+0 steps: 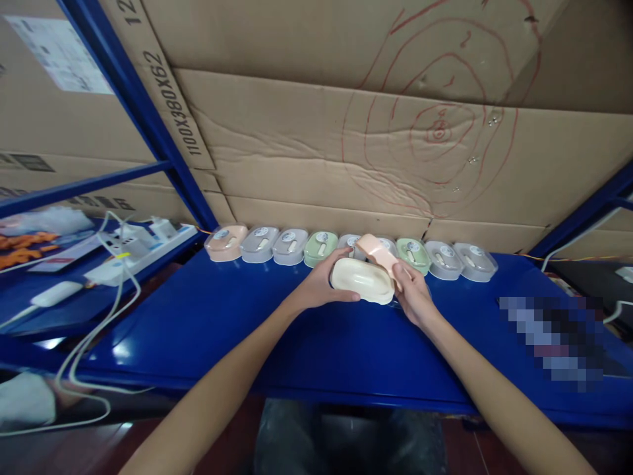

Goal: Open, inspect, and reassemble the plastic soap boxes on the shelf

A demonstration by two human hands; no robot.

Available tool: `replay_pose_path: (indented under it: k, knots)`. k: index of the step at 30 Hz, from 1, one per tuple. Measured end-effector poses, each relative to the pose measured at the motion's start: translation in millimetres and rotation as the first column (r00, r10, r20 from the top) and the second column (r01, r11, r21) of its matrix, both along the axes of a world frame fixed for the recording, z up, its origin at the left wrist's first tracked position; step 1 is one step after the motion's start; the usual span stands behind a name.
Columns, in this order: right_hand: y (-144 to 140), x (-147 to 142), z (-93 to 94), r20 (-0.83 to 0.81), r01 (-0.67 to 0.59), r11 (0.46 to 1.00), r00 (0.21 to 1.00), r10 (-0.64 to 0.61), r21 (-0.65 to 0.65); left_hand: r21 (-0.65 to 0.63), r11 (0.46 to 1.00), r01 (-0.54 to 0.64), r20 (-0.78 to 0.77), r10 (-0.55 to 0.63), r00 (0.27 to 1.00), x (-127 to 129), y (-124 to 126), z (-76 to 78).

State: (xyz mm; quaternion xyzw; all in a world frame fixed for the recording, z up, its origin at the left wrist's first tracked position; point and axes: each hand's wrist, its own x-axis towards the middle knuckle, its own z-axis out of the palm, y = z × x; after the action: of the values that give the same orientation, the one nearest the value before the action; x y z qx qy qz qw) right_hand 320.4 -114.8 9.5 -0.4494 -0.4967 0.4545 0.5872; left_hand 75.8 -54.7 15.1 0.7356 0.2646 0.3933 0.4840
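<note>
— What does the person have in hand?

— The left hand (pixel 321 285) is wrapped around the near-left end of a cream box (pixel 362 280), fingers curled under it, thumb on its rim. The box is held just above the blue table (pixel 208 323), open side up, as far as the view shows.

— And the other hand?

— The right hand (pixel 413 293) pinches a peach lid (pixel 378 254) that stands tilted over the far-right edge of the cream box, touching it. The lid is not seated flat on it; it leans up and away from the grip.

— What lies beyond the hands?

— A row of closed boxes (pixel 291 245) runs along the foot of the cardboard wall (pixel 316 152). From the left: a peach one, two grey, a green one, then a grey one partly hidden behind the held pieces, then to the right of the grip a green one and two more grey. Each of these has its lid on and a round label on top.

— So how far along does it look?

— Judging by the row, eight or nine boxes stand finished with lids on, and the one between the hands is the only one open. Its lid and base are touching but not joined. No loose bases or lids show on the table near the grip.

— Anything off to the sides?

— Well left of the hands, a white power strip (pixel 148 241) with cables; far right, a blurred patch.
</note>
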Motion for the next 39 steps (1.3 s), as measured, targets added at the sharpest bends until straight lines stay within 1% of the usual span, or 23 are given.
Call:
replay_pose_path:
  k: [3,5,8,10,13,15,17,20,22,24,26,28,29,30,31,32,33,35,37,39]
  knots:
    - [-2,0,-2.4,0.191,-0.017,0.993,0.982,-0.006,0.115,-0.099,0.994,0.038,0.052,-0.033,0.998,6,1,-6.3]
    - [-4,0,-1.5,0.307,-0.041,0.982,0.951,-0.017,0.183,-0.159,0.987,0.03,0.072,-0.019,0.997,8,1,-7.6]
    - [-7,-1,0.9,0.404,-0.067,0.956,0.913,-0.056,0.285,-0.244,0.969,0.025,0.133,0.008,0.991,9,0,-5.1]
    - [-9,-2,1.4,0.47,-0.073,0.93,0.876,-0.113,0.36,-0.306,0.95,0.06,0.199,0.002,0.98,9,-2,-2.6]
    - [-11,-3,-0.5,0.584,-0.104,0.889,0.786,-0.201,0.446,-0.402,0.902,0.159,0.301,-0.034,0.953,8,-6,0.0]
    - [-12,-2,-2.5,0.643,-0.143,0.865,0.728,-0.237,0.481,-0.455,0.865,0.212,0.352,-0.044,0.935,8,-7,1.1]
    - [-13,-1,-4.3,0.691,-0.188,0.851,0.678,-0.25,0.491,-0.491,0.841,0.226,0.367,-0.035,0.93,8,-8,2.4]
    - [-14,0,-5.9,0.75,-0.254,0.843,0.619,-0.235,0.474,-0.522,0.825,0.217,0.344,-0.029,0.939,8,-7,3.6]
    - [-15,-1,-6.0,0.765,-0.285,0.836,0.603,-0.224,0.469,-0.532,0.821,0.208,0.331,-0.025,0.943,7,-6,2.6]
    - [-16,-3,-5.4,0.76,-0.297,0.832,0.616,-0.209,0.469,-0.538,0.82,0.196,0.328,-0.01,0.944,7,-5,0.5]
    - [-16,-5,-4.6,0.717,-0.259,0.846,0.671,-0.189,0.466,-0.541,0.819,0.189,0.328,-0.001,0.945,6,-3,-1.7]
    - [-14,-6,-3.6,0.605,-0.146,0.886,0.777,-0.173,0.44,-0.539,0.822,0.184,0.331,0.006,0.943,5,-1,-2.6]
    - [-12,-7,-3.0,0.519,-0.073,0.913,0.839,-0.162,0.402,-0.535,0.826,0.179,0.337,0.015,0.942,5,0,-2.5]
    - [-11,-7,-2.2,0.422,-0.011,0.94,0.895,-0.143,0.342,-0.529,0.831,0.171,0.343,0.025,0.939,4,1,-2.2]
    - [-9,-8,-1.2,0.323,0.02,0.965,0.941,-0.107,0.26,-0.522,0.837,0.163,0.347,0.034,0.937,4,1,-1.6]
    - [-8,-8,0.0,0.228,0.011,0.986,0.972,-0.049,0.166,-0.513,0.844,0.155,0.35,0.041,0.936,3,1,-1.0]
    - [-7,-9,1.3,0.144,-0.035,0.996,0.989,0.024,0.076,-0.504,0.851,0.149,0.351,0.044,0.935,3,0,-0.4]
    - [-7,-10,4.1,0.019,-0.154,0.987,0.988,0.155,-0.045,-0.489,0.86,0.149,0.35,0.037,0.936,3,-1,0.8]
    - [-9,-11,6.1,-0.039,-0.211,0.975,0.977,0.208,-0.072,-0.485,0.86,0.159,0.35,0.024,0.936,3,-3,2.1]
    - [-9,-12,7.0,-0.043,-0.198,0.979,0.98,0.196,-0.04,-0.5,0.849,0.17,0.335,0.009,0.942,3,-4,3.7]
